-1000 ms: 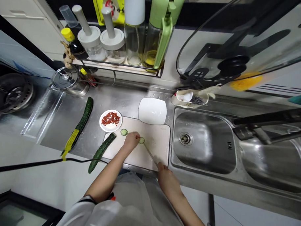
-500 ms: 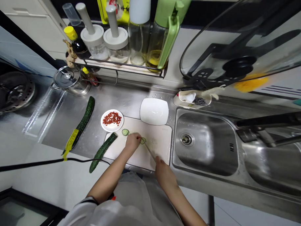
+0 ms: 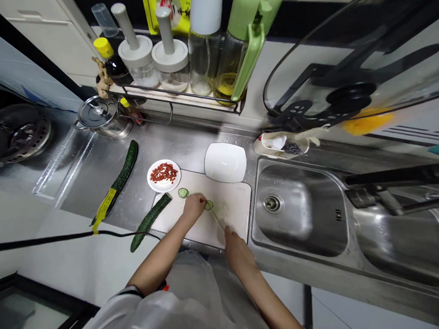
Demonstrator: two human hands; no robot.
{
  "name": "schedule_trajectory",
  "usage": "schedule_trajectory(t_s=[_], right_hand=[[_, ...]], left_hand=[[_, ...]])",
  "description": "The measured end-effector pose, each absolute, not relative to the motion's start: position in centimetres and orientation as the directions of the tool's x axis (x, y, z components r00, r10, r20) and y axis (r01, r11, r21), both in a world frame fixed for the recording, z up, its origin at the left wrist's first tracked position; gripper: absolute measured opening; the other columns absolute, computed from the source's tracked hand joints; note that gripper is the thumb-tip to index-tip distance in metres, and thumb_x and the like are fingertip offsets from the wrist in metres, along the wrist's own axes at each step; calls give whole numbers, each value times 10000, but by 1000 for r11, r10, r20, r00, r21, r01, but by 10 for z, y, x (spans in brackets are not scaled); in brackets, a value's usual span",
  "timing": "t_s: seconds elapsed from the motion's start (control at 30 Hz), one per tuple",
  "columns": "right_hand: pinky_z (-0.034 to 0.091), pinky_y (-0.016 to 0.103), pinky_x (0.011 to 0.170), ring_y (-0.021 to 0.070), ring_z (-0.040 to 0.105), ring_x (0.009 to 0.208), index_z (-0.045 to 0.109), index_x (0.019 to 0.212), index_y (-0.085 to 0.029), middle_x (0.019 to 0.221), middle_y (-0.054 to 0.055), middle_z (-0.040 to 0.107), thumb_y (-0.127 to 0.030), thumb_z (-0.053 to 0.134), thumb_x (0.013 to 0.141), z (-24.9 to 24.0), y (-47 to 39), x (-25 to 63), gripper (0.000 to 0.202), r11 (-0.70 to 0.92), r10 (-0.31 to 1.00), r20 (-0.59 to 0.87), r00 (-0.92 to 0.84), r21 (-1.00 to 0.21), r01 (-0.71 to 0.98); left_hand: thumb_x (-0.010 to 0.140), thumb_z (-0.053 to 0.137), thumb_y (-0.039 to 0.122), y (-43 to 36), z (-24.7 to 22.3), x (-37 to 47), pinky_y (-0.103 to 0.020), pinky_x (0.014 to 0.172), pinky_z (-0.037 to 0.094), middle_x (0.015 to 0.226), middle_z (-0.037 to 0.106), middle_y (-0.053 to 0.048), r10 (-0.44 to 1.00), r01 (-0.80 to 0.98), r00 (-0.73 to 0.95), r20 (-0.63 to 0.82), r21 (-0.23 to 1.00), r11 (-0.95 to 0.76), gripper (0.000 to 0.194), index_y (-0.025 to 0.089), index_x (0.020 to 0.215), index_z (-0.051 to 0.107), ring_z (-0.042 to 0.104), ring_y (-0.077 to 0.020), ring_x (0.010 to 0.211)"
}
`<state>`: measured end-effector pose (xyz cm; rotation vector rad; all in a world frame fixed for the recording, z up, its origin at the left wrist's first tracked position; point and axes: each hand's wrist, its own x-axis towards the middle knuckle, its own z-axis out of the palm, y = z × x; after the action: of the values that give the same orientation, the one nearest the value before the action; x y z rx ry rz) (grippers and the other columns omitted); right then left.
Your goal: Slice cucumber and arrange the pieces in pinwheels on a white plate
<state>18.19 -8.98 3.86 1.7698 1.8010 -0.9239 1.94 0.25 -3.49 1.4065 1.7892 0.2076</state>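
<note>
While a thin cucumber slice [image 3: 209, 205] is lying over the middle of the cutting board [image 3: 239, 209], the fingertips of the left hand [image 3: 194, 206] are pinching it at its left edge. The right hand [image 3: 237, 249] is clenching the handle of a knife [image 3: 218, 219] at the board's front edge, its fingers wrapping around the grip. The narrow blade is slanting across the board with its tip pointing at the slice; whether the two are touching is too small to tell.

Farther back on the board, just beyond the left hand, cut cucumber rounds [image 3: 183, 192] are lying together; their number cannot be told. A cut length of cucumber [image 3: 149, 223] is resting with its upper end on the board's left part, its lower end sticking out past the board, and a black cable [image 3: 116, 234] is crossing it there.

At the board's back left corner a round white plate [image 3: 151, 182] is holding small red pieces [image 3: 164, 173], and at the back edge, right of centre, a white squarish dish [image 3: 225, 161] is sitting. Well left of the board a whole cucumber [image 3: 123, 175] is lying on the counter, yellow tape [image 3: 106, 202] wrapping its near end. Right of the board a steel sink [image 3: 300, 219] is opening, and far behind, to the left, a lidded pot [image 3: 115, 127] is standing.
</note>
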Motion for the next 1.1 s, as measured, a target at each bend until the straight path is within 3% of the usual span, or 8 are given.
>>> schedule_trajectory(t_s=[0.3,0.6,0.87,1.1], right_hand=[[471,298,733,232,648,951,485,1250,-104,1047,164,655,47,210,812,46,-93,189,538,-60,645,-761,-73,-146,988],[468,262,692,211,652,926,439,1311,-146,1078,127,654,29,207,818,48,-120,201,572,-100,590,-808,-6,-81,992],[458,265,696,219,654,917,435,1314,-120,1058,131,658,53,190,792,40,-126,204,602,-122,606,-795,-17,-114,986],[449,271,704,226,652,921,493,1233,-128,1021,137,669,26,223,800,39,-126,206,533,-158,606,-795,-17,-142,977]], left_hand=[[726,558,131,2,-33,18,-223,732,446,801,707,-11,876,723,-19,-482,599,345,189,195,813,713,623,-135,763],[749,588,204,0,-33,21,-223,690,429,795,695,-13,866,718,-25,-499,594,363,125,196,817,692,609,-134,744],[761,580,205,0,-22,15,-214,658,401,777,677,-11,868,726,2,-496,597,340,103,190,800,674,582,-125,714],[810,553,319,4,-9,-27,-218,624,358,722,653,-11,907,800,-166,-387,484,353,159,201,796,658,555,-126,656]])
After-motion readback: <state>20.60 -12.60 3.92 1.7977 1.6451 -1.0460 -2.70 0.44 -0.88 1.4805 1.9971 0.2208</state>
